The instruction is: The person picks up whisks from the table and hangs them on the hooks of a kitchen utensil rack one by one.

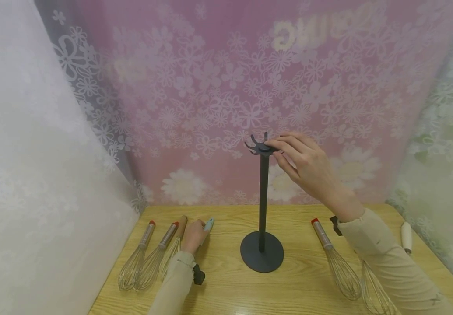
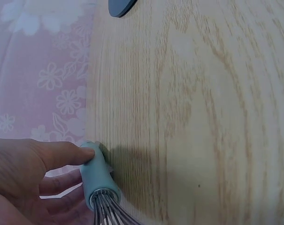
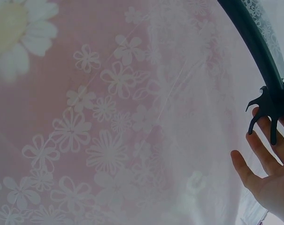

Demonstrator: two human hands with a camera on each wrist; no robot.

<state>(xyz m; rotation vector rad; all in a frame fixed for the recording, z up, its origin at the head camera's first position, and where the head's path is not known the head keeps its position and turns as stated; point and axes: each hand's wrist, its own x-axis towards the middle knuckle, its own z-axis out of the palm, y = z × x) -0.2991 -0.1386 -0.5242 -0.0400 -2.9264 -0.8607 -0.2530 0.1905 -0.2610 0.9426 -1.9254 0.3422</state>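
Pale-blue whisk (image 2: 98, 174), at the left of the table (image 1: 226, 232): its handle is pinched by thumb and fingers of the left hand (image 2: 24, 173), presumably leaving the wires clear. The black stand (image 1: 263, 197) is touched on top by outstretched fingers of the right hand (image 1: 309, 162), apparently for steadying.

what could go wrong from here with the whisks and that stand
The right hand touches the top of the tall black stand, so a sideways push might tip it. The left hand grips the mint-handled whisk close beside the brown-handled whisk, so the two could snag if lifted.
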